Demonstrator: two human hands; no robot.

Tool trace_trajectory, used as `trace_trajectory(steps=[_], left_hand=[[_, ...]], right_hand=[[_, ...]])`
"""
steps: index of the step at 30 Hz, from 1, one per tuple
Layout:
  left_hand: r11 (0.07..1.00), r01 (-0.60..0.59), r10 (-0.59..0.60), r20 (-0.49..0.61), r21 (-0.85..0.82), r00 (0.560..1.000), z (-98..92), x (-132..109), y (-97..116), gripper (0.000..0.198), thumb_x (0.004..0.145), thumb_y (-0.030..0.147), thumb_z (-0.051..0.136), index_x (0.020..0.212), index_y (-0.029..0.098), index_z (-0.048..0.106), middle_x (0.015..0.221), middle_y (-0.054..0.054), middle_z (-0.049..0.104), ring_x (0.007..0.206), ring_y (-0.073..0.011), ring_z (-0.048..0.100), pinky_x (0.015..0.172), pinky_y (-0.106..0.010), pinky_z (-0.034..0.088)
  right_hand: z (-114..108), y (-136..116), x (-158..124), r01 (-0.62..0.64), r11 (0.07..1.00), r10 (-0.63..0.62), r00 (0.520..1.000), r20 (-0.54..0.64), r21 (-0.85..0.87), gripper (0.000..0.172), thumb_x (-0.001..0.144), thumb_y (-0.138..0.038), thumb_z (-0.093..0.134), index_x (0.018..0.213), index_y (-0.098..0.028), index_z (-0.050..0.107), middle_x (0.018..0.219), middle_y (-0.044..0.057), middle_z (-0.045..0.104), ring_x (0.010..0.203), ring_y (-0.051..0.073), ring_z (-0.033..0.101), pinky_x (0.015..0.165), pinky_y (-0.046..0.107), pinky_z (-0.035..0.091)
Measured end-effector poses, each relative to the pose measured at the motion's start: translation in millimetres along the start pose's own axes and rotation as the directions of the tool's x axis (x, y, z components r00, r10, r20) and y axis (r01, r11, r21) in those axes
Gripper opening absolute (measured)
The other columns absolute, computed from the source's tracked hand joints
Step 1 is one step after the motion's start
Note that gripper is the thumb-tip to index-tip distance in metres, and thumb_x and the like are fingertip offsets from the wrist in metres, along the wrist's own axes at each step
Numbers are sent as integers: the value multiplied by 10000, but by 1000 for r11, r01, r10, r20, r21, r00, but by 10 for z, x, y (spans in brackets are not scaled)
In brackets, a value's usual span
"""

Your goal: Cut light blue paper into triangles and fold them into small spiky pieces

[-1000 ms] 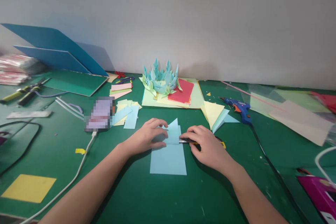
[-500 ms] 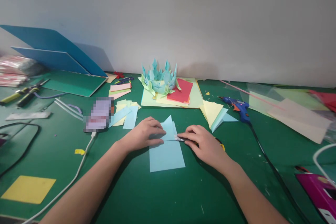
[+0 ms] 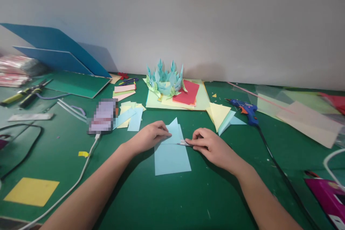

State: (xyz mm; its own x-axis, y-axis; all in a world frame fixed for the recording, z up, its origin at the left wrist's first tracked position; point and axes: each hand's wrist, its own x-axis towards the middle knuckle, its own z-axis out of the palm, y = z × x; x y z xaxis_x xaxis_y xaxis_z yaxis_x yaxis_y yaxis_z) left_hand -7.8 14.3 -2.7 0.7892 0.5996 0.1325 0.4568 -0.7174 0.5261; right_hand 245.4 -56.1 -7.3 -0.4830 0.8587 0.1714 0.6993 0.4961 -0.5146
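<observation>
A sheet of light blue paper lies on the green table in front of me, with a crosswise line and a pointed flap at its far end. My left hand rests its fingertips on the upper left part, fingers extended over the paper. From the right, my right hand grips a slim knife-like tool. Its pale, metallic-looking tip meets the paper at the crosswise line. Most of the handle is hidden in the fingers.
Beyond my hands, a blue-green paper crown stands on stacked sheets. Folded papers and a blue glue gun lie at right. Leftward are paper pieces, a phone with a white cable, and pliers.
My left thumb has drawn in toward its fingers. The tool and my right hand have shifted slightly rightward. The whole view has moved a little.
</observation>
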Motion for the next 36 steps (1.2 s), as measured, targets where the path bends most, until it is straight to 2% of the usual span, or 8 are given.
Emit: trace_trajectory(steps=[10,15,21,25,30,33,36], left_hand=[[999,-2,2,0,-34,1000,-12,0,8,259,897,163,465,1009,191,696,951,-69,597,832,-145,592,720,-267,487],[999,-5,4,-12,-41,1000,-6,7,19,253,901,193,468,980,175,708,928,-77,599,815,-154,594,698,-276,490],[998,8,-9,-18,-63,1000,0,11,28,236,892,192,487,970,167,709,918,-74,590,830,-159,594,720,-277,489],[994,71,-72,-3,-84,997,-26,5,42,254,884,180,483,1074,175,650,1040,-81,564,841,-152,589,773,-300,489],[969,182,-178,40,-165,983,-49,-11,61,320,885,223,478,1196,174,531,1192,-107,503,801,-135,572,744,-311,502],[964,195,-189,52,-182,981,-30,-23,74,422,821,231,584,1231,197,489,1233,-105,474,768,-129,562,734,-318,508],[969,181,-177,40,-165,983,-5,-29,89,465,807,215,603,1250,231,464,1238,-99,471,773,-133,555,750,-330,504]], right_hand=[[65,-31,16,39,999,-40,998,-45,-12,335,894,-124,490,1126,-291,665,856,70,564,805,198,532,682,342,483],[15,-98,24,51,999,-51,999,1,0,315,906,-131,471,1113,-254,673,840,76,554,798,201,524,676,346,478],[-20,-131,16,65,998,-65,998,20,13,324,895,-119,482,1111,-269,674,841,73,565,807,206,527,684,349,476],[-81,-38,-16,12,999,-13,1000,16,37,313,890,-127,497,1106,-267,674,880,73,574,838,209,537,723,370,481],[-127,55,-45,-38,999,39,999,-26,35,297,876,-137,504,1067,-263,693,881,71,583,838,210,555,730,378,500],[-117,53,-45,-61,997,62,997,-36,43,290,873,-152,500,1063,-264,690,882,69,591,835,210,568,731,382,507],[-117,22,-32,-78,995,81,996,-47,62,283,863,-147,493,1039,-251,689,881,68,597,828,205,580,739,376,509]])
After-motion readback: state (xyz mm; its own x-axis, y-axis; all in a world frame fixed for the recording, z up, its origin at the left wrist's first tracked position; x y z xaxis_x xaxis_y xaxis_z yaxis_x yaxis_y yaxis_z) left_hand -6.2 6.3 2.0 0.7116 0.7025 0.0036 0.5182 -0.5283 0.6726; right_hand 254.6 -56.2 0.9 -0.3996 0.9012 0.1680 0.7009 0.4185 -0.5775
